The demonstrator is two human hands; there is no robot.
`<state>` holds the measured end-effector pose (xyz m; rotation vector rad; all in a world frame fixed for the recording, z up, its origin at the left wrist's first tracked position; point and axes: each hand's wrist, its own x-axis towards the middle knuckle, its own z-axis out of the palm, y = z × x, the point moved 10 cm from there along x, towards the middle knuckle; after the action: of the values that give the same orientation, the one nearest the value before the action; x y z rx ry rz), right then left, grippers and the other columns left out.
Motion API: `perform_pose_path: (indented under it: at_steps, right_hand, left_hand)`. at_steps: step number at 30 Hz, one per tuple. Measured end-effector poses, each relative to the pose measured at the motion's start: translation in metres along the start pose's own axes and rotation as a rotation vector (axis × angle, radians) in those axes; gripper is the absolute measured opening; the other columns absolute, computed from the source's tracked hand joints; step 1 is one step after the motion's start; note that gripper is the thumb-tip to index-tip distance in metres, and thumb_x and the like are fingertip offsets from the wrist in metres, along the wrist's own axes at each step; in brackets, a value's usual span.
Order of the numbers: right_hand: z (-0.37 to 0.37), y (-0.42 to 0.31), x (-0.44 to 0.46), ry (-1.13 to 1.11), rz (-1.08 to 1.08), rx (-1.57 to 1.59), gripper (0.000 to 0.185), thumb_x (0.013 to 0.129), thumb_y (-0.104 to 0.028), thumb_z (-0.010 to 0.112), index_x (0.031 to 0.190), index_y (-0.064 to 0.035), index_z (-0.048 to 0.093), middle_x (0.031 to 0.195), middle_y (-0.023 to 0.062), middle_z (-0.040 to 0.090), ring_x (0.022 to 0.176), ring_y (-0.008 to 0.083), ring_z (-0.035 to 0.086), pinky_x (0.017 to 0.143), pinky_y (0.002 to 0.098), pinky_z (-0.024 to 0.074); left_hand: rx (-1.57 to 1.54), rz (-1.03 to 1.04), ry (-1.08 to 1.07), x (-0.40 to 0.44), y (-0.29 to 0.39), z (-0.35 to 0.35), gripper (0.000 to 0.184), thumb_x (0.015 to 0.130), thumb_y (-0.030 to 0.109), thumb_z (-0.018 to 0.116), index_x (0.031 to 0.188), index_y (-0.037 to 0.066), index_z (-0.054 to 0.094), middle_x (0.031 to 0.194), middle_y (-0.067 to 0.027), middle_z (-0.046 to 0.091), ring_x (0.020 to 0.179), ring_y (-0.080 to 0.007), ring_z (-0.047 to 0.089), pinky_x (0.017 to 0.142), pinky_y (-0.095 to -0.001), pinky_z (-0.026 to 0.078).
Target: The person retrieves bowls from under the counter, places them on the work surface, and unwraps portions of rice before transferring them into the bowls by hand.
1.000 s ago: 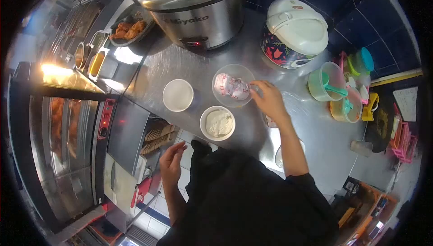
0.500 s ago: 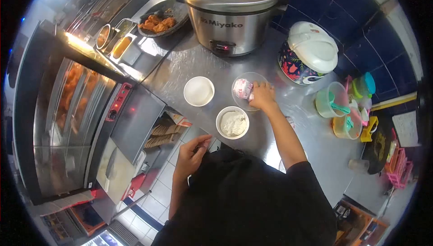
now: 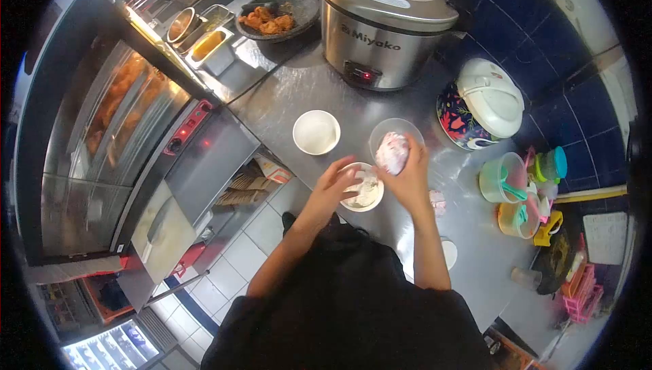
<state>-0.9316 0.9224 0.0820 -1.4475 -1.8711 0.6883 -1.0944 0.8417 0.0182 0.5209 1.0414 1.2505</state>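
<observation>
Hands apart, the right hand (image 3: pixel 411 181) grips a wrapped packet (image 3: pixel 392 152) by the clear dish (image 3: pixel 406 125), while the open left hand (image 3: pixel 327 195) reaches over the white bowl (image 3: pixel 367 204) (contact unclear); moving the packet calls for gentle fingers.

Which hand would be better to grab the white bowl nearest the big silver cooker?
Probably the left hand: it's nearer that bowl and looks free, while the right hand holds the wrapped bundle.
</observation>
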Motion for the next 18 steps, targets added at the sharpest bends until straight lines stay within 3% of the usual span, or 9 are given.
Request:
perform_pose_path:
  at_steps: [3, 8, 11, 13, 18]
  right_hand:
    - [0.026, -0.049, -0.027, -0.180, -0.092, 0.083, 0.093, 0.065, -0.016, 0.085, 0.143, -0.0048, 0.035, 0.128, 0.0222, 0.040, 0.117, 0.0355, 0.048, 0.101, 0.0433, 0.0417]
    - [0.067, -0.063, -0.055, -0.385, 0.043, 0.669, 0.080, 0.079, -0.016, 0.078, 0.145, -0.0024, 0.035, 0.133, 0.0148, 0.043, 0.126, 0.0265, 0.044, 0.105, 0.0390, 0.0377]
    - [0.120, -0.075, -0.070, -0.575, -0.027, 0.751, 0.067, 0.090, -0.019, 0.069, 0.145, -0.0008, 0.034, 0.141, 0.0126, 0.042, 0.129, 0.0217, 0.044, 0.108, 0.0367, 0.0347]
    - [0.157, -0.088, -0.090, -0.743, 0.010, 0.922, 0.066, 0.093, -0.024, 0.066, 0.145, -0.0010, 0.034, 0.142, 0.0121, 0.042, 0.129, 0.0210, 0.043, 0.109, 0.0360, 0.0340]
    - [0.178, -0.113, -0.104, -0.755, -0.128, 0.800, 0.062, 0.093, -0.030, 0.066, 0.140, -0.0002, 0.038, 0.130, 0.0113, 0.049, 0.124, 0.0199, 0.046, 0.105, 0.0353, 0.0373]
  left_hand:
    - [-0.347, -0.017, -0.007, 0.024, -0.022, -0.004, 0.039, 0.101, 0.033, 0.047, 0.122, 0.002, 0.057, 0.114, -0.0122, 0.065, 0.102, -0.0244, 0.064, 0.091, -0.0382, 0.052]
    - [-0.694, -0.085, -0.002, 0.001, -0.009, -0.039, 0.042, 0.099, 0.040, 0.044, 0.112, 0.004, 0.061, 0.103, -0.0138, 0.067, 0.095, -0.0271, 0.066, 0.087, -0.0425, 0.053]
    - [-0.767, 0.059, -0.062, -0.021, 0.008, -0.061, 0.038, 0.098, 0.038, 0.046, 0.107, 0.005, 0.063, 0.098, -0.0106, 0.069, 0.092, -0.0263, 0.067, 0.085, -0.0413, 0.053]
    - [-0.726, 0.131, 0.047, -0.030, 0.009, -0.087, 0.036, 0.098, 0.036, 0.045, 0.104, 0.005, 0.063, 0.097, -0.0100, 0.069, 0.091, -0.0257, 0.067, 0.083, -0.0412, 0.053]
    - [-0.714, 0.203, 0.191, -0.060, 0.007, -0.128, 0.034, 0.099, 0.033, 0.043, 0.103, 0.005, 0.062, 0.095, -0.0094, 0.068, 0.088, -0.0245, 0.066, 0.082, -0.0403, 0.054]
